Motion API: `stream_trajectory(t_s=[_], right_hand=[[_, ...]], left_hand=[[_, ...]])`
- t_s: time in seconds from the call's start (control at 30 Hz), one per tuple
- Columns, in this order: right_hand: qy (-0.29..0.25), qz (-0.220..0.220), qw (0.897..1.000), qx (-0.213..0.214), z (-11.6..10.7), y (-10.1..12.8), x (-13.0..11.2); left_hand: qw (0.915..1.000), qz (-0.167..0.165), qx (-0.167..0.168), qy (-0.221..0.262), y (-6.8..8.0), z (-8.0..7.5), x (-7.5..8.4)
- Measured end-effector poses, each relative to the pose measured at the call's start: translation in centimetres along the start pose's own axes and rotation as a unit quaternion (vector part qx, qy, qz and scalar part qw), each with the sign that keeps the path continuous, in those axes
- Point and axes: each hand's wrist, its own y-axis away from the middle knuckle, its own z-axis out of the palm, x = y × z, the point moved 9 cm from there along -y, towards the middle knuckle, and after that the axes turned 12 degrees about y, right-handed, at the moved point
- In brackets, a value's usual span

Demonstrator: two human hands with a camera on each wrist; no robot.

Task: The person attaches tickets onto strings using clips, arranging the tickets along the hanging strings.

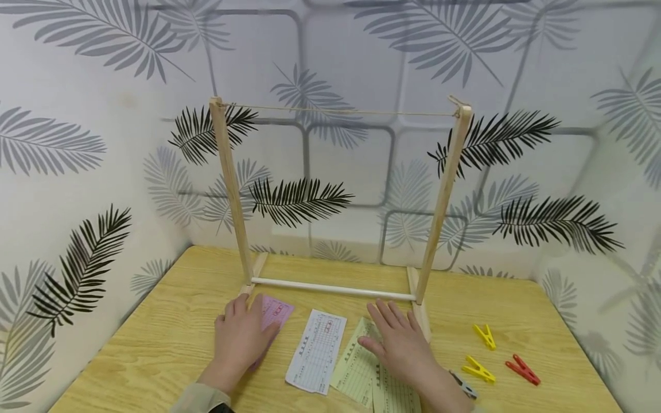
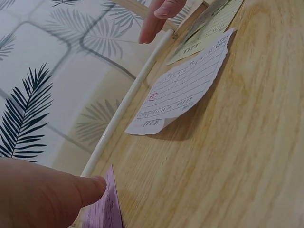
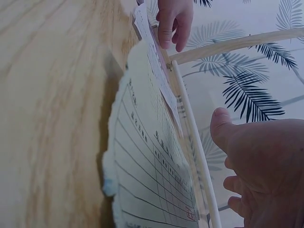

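My left hand (image 1: 242, 338) lies flat, fingers straight, on a pink paper slip (image 1: 276, 312) near the left foot of a wooden frame (image 1: 229, 189). My right hand (image 1: 397, 344) rests flat over a pale green slip (image 1: 356, 373) by the frame's right foot. A white printed slip (image 1: 316, 351) lies between the hands. In the left wrist view my left hand's fingertip (image 2: 90, 187) touches the pink slip (image 2: 107, 209), with the white slip (image 2: 183, 88) beyond. The right wrist view shows my right hand (image 3: 256, 166) above the green slip (image 3: 147, 175).
A string (image 1: 341, 111) runs between the frame's two posts, and a white rod (image 1: 333, 288) joins their feet. Two yellow clothespins (image 1: 484, 336) (image 1: 477, 370), a red one (image 1: 523, 370) and a grey one (image 1: 463, 384) lie at the right. Leaf-patterned walls enclose the wooden table (image 1: 155, 344).
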Motion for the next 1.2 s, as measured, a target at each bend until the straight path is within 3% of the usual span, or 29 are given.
stream_trajectory(t_s=[0.37,0.63,1.2], right_hand=[[0.004,0.019,1.0,-0.018,0.4,-0.2,0.3],[0.004,0.029,0.999,-0.015,0.7,-0.2,0.7],[0.006,0.026,1.0,0.0,0.2,-0.2,0.8]], left_hand=[[0.9995,-0.023,0.002,0.02,0.5,0.0,-1.5],[0.9992,-0.017,0.024,0.028,0.8,-0.8,-1.5],[0.9969,-0.033,0.014,0.07,0.5,-0.5,-1.7]])
